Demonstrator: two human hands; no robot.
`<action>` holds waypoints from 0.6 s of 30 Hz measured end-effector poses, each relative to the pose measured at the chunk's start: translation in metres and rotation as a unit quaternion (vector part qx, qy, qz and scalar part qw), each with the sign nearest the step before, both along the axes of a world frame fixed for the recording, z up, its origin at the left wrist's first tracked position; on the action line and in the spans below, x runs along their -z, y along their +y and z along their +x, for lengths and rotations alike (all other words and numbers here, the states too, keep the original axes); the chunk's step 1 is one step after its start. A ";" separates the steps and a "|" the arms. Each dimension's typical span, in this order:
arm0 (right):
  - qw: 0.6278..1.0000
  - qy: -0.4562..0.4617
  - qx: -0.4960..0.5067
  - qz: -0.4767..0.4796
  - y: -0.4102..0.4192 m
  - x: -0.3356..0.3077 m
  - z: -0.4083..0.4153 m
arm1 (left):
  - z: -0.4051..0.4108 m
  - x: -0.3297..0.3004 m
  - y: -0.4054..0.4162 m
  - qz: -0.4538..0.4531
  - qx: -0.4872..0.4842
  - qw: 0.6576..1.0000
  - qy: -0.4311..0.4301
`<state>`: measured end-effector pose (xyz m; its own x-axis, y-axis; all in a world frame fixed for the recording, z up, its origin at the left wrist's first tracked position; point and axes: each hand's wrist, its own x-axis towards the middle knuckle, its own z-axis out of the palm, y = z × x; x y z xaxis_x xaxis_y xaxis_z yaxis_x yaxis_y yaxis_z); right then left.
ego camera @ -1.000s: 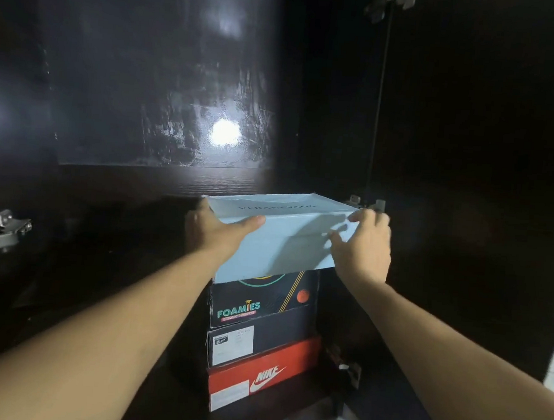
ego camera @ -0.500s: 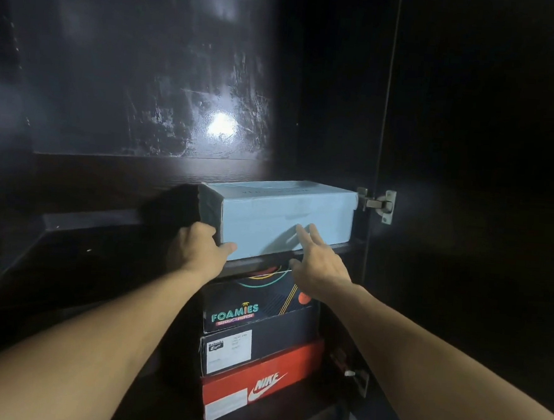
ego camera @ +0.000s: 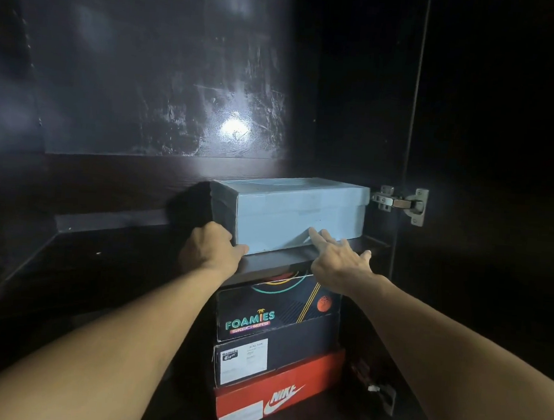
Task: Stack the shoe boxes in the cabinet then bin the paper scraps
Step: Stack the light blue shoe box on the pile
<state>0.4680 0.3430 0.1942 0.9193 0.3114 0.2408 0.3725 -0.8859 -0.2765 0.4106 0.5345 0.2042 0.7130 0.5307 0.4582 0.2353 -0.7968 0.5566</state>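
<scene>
At front edge of upper shelf (ego camera: 167,261): left hand (ego camera: 212,251) grips lower left corner of pale blue box (ego camera: 298,214); right hand (ego camera: 337,263) flat, straight fingers touching its front face. Box sits on shelf, beside hinge (ego camera: 400,203). Below: Foamies box (ego camera: 278,308), black box (ego camera: 275,360), red Nike box (ego camera: 279,397) stacked.
</scene>
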 end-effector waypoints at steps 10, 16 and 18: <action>0.999 0.042 -0.008 -0.024 -0.005 -0.002 -0.007 | 0.003 0.006 0.000 -0.001 0.013 1.000 0.014; 0.999 0.036 0.015 0.033 -0.037 -0.012 -0.042 | -0.031 -0.002 -0.013 -0.018 0.066 0.998 0.009; 0.998 0.041 0.016 0.045 -0.055 -0.018 -0.059 | -0.047 -0.007 -0.023 -0.021 0.086 0.996 0.014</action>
